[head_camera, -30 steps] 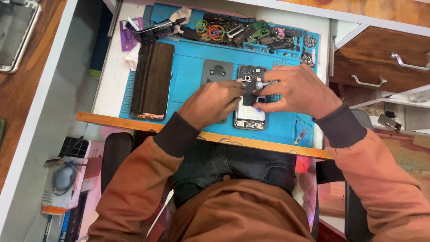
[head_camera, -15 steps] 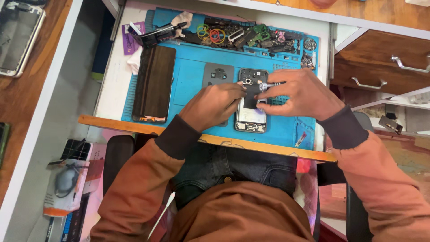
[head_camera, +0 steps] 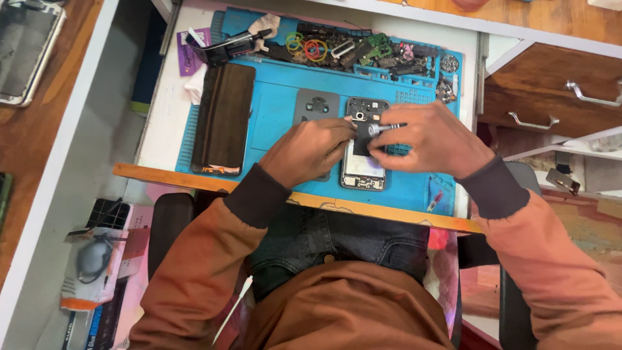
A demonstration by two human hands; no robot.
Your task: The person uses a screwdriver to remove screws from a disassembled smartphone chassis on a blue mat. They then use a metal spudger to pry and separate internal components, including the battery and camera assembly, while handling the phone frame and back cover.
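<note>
Blue mat [head_camera: 278, 139]: left hand [head_camera: 304, 152] steadies opened phone [head_camera: 364, 146]; right hand [head_camera: 431, 139] grips screwdriver [head_camera: 382, 128]. Unscrewing step; tip must seat squarely.

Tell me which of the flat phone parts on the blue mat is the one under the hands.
The opened phone, innards exposed, right of the grey back cover; the dark screen panel lies far left, untouched.

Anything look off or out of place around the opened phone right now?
Nothing alarming. The opened phone lies flat on the blue mat, both hands on it; right hand holds a small screwdriver. Loose parts crowd the mat's top edge, untidy but contained.
</note>
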